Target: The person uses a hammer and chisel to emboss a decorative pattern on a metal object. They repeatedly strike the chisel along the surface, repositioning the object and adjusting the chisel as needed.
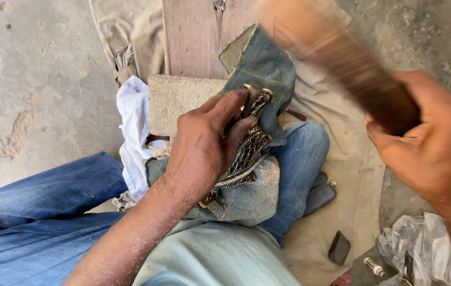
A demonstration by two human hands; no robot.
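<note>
Concrete floor fills the left of frame, beige ground cloth right of centre, wooden plank top centre. Person's jeans-clad legs lower left. Grey-green denim rag draped over the knee, stone block beside it, white cloth just left. Left hand closed, pressing an ornate curved metal dagger sheath onto the rag at centre. Right hand closed around a blurred wooden handle, upper right. Risk, as I judge it: a misplaced swing hits the left fingers, which lie right on the sheath; the sheath may also slide on loose rag.
</note>
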